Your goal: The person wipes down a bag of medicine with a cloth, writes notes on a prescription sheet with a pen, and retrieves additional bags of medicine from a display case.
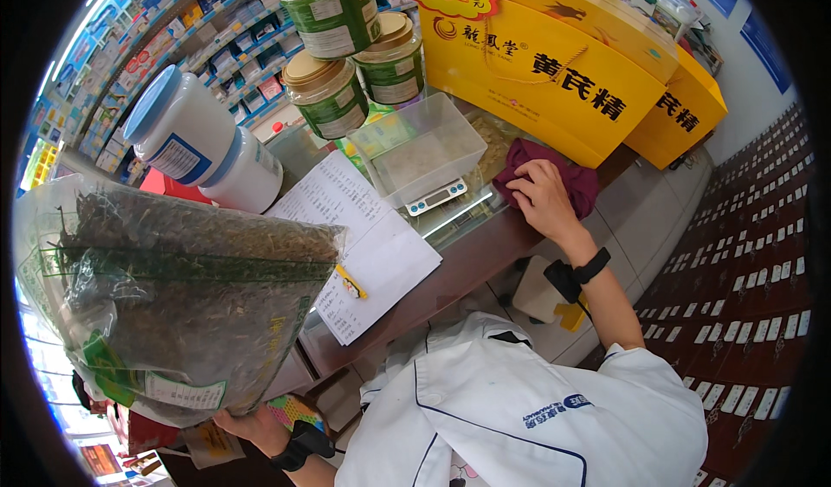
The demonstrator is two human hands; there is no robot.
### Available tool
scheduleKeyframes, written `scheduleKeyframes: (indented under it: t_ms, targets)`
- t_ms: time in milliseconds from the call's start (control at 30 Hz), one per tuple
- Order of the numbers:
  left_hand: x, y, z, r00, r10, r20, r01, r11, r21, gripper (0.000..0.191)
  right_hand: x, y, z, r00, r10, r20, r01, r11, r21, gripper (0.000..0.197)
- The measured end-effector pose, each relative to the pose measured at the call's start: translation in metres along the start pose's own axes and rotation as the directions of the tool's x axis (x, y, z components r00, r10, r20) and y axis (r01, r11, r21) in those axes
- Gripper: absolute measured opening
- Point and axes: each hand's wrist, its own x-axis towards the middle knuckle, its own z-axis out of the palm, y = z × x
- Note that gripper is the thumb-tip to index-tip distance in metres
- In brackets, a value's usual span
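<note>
My left hand (254,426) grips the lower edge of a large clear plastic bag (188,299) packed with dried, chopped plant matter. The bag stands tall at the left, hiding part of the counter, and bears a green band and a label. At the counter's front edge, my right hand (544,196) lies over a bunched maroon cloth (580,185), its fingers bent onto the fabric. Just left of that cloth is a small digital scale (438,197) with a clear plastic tray (428,143) on top. Handwritten paper sheets (389,273) lie between bag and scale, a yellow clip-like item (351,282) on them.
Two white tubs (188,123) with blue lids and several green-labelled jars (328,97) line the far side of the glass counter (454,217). Yellow gift bags (519,65) stand at the right. A stool (535,290) sits below, and drawer cabinets (733,292) rise at far right.
</note>
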Motion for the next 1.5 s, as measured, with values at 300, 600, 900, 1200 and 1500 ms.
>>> scheduleKeyframes:
  t_ms: [300, 600, 900, 1200, 1500]
  targets:
    - [-0.003, 0.006, 0.011, 0.998, 0.003, -0.07, -0.004, 1.0, -0.002, 0.079, 0.026, -0.089, 0.03, 0.956, -0.11, 0.271, 0.019, 0.948, 0.319, 0.033]
    - [-0.014, 0.02, -0.009, 0.995, -0.003, -0.103, 0.005, 1.0, 0.021, 0.081, 0.029, -0.068, 0.022, 0.989, 0.044, 0.141, -0.076, 0.971, 0.228, 0.017]
    - [-0.008, 0.018, -0.023, 0.994, 0.052, -0.093, -0.04, 0.991, 0.129, 0.076, 0.03, -0.064, 0.029, 0.985, 0.082, 0.155, -0.112, 0.973, 0.201, 0.02]
    - [-0.014, 0.012, -0.025, 0.977, 0.214, 0.021, -0.191, 0.818, 0.542, 0.081, 0.04, -0.112, 0.046, 0.953, -0.1, 0.286, 0.018, 0.961, 0.277, 0.032]
    - [-0.023, 0.019, -0.007, 0.983, 0.05, -0.175, -0.039, 0.997, 0.062, 0.082, 0.052, -0.119, 0.043, 0.887, -0.004, 0.462, -0.128, 0.959, 0.254, 0.03]
